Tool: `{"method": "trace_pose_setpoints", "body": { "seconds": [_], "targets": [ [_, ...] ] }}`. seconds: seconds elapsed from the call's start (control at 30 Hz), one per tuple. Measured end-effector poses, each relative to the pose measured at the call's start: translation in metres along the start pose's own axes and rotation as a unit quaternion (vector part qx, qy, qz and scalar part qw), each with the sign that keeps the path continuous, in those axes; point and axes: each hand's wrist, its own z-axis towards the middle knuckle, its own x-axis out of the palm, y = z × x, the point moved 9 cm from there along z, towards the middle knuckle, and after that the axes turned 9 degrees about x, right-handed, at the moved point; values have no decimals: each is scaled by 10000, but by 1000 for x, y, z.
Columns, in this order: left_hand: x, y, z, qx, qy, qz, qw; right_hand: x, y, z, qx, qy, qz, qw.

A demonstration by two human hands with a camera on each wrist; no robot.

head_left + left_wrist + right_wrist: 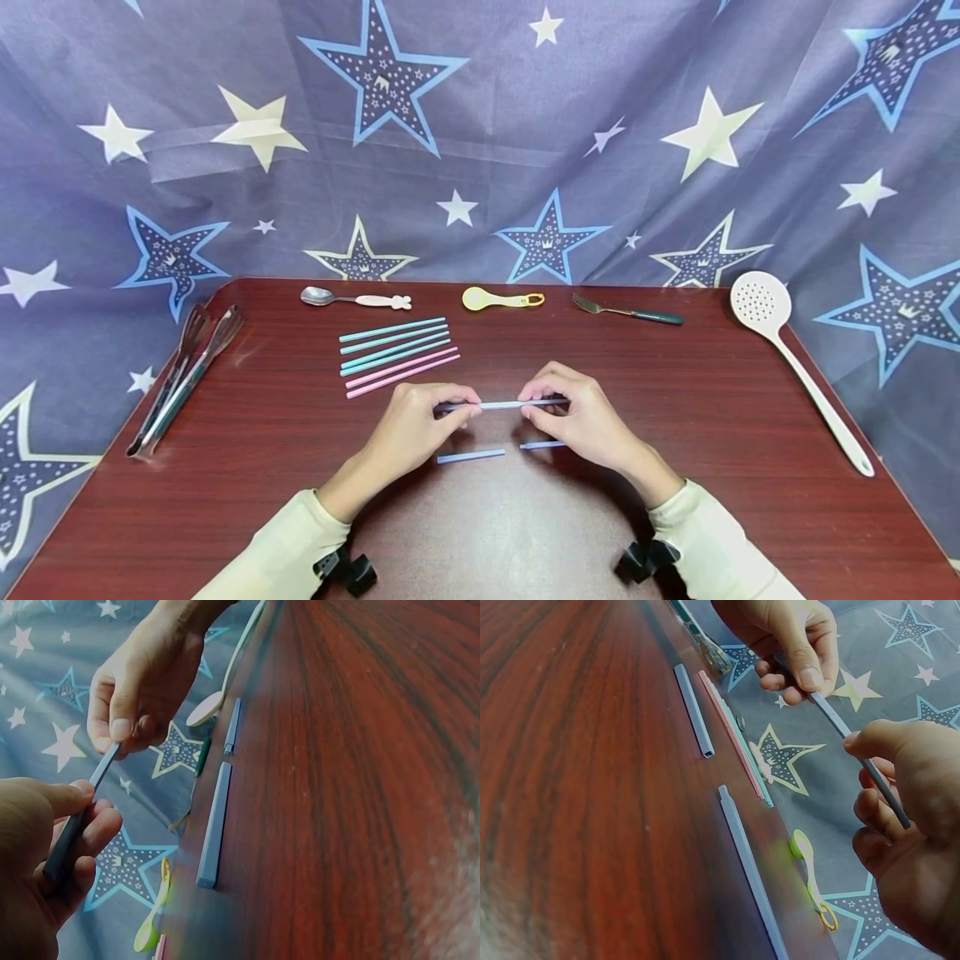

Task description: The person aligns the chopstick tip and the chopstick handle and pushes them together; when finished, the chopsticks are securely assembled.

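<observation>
My left hand [416, 422] and right hand [583, 414] pinch one slim blue-grey chopstick [498, 406] between thumbs and fingers, a hand toward each end. It runs level above the table, its middle showing between the fingertips. In the right wrist view, the chopstick [832, 714] slants from the left hand [802, 652] down to the right hand [915, 802]. Below the hands lie two blue chopstick sections: the left one [471, 456] has a hollow end [708, 754], and the right one [540, 445], partly hidden by the right hand, has a narrow peg end [724, 792].
Several turquoise chopsticks [393, 344] and two pink ones [402, 373] lie behind the left hand. Along the back are a spoon [382, 302], a yellow measuring spoon [498, 299] and a fork [630, 313]. Tongs [183, 387] lie left, a white skimmer [813, 383] right.
</observation>
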Motion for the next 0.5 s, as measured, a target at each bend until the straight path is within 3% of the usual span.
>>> {"method": "trace_pose_setpoints", "body": {
  "seconds": [0.23,0.5],
  "targets": [
    [-2,3,-1,18,-71,48,10000,-8,-1,1,-50,-90,-27,9999],
    [-18,12,-8,-170,-187,315,9992,-30,-10,-4,68,-388,-155,9991]
  ]
}}
